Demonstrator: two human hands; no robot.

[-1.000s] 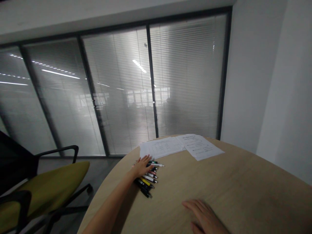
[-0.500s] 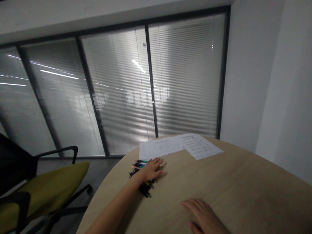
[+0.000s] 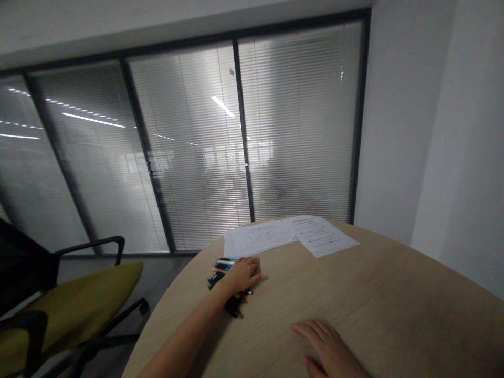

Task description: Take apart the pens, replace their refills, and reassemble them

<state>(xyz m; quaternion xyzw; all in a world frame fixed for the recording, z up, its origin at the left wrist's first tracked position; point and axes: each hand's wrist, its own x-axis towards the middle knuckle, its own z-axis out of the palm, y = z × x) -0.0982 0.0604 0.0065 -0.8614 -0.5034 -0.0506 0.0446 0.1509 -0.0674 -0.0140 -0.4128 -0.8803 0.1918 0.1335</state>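
My left hand (image 3: 244, 275) lies curled over a bunch of ballpoint pens (image 3: 221, 269) on the table, covering their middle. Coloured pen ends in pink, green and blue poke out above the hand, and black and yellow barrels (image 3: 234, 310) show below it. Whether the fingers grip the pens is hidden. My right hand (image 3: 326, 349) rests flat and open on the bare wooden tabletop (image 3: 378, 294) at the near edge of view, holding nothing. Its fingers point left, well apart from the pens.
Two printed paper sheets (image 3: 255, 239) (image 3: 321, 236) lie at the table's far edge. An olive-green office chair (image 3: 66, 294) with black armrests stands left of the curved table edge. Glass partitions with blinds (image 3: 189, 131) and a white wall (image 3: 405, 105) stand behind.
My left hand has slid rightward over the pens and its fingers have curled, now covering most of them. The pens have bunched closer together. My right hand has barely moved.
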